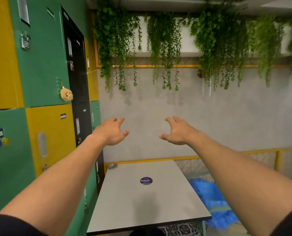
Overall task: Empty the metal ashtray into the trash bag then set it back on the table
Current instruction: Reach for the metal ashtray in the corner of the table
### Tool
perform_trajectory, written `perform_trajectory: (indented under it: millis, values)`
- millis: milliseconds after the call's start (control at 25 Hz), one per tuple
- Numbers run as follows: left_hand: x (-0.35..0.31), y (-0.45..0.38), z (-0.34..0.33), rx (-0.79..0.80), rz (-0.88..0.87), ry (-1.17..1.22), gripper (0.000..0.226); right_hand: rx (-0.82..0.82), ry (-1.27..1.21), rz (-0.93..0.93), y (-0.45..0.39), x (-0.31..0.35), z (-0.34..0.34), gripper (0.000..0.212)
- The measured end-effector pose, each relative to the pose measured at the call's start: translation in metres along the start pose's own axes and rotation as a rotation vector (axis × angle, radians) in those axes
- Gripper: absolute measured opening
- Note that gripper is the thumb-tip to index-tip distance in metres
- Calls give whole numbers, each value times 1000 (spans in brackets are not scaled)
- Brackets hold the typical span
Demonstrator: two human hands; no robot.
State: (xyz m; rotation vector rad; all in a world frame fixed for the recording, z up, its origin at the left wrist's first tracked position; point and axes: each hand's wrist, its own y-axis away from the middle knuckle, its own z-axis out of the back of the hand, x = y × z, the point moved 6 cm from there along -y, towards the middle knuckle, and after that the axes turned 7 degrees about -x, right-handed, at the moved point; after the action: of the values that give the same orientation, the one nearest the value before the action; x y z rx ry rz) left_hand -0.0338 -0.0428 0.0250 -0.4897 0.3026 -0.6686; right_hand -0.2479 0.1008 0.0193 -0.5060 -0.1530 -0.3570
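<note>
A small round metal ashtray (112,166) sits at the far left corner of a grey table (159,201). A blue trash bag (213,201) lies on the floor to the right of the table. My left hand (111,132) and my right hand (177,132) are stretched out in the air in front of the grey wall, well above the table. Both hands have spread fingers and hold nothing. Neither hand touches the ashtray or the bag.
Green, yellow and black lockers (39,116) line the left side, right against the table. A round purple sticker (146,181) marks the tabletop. Hanging plants (159,48) drape from above. A yellow railing (261,153) runs behind the table and bag.
</note>
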Motion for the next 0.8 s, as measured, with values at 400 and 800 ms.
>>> perform_trajectory:
  millis: [400,800]
  values:
    - [1,-33,-111,114,52,-39,71,99,23,17,-55,-64,-107,82]
    - [-21,-65,-230,222,139,13,64,246,-53,131,-110,-108,-202,71]
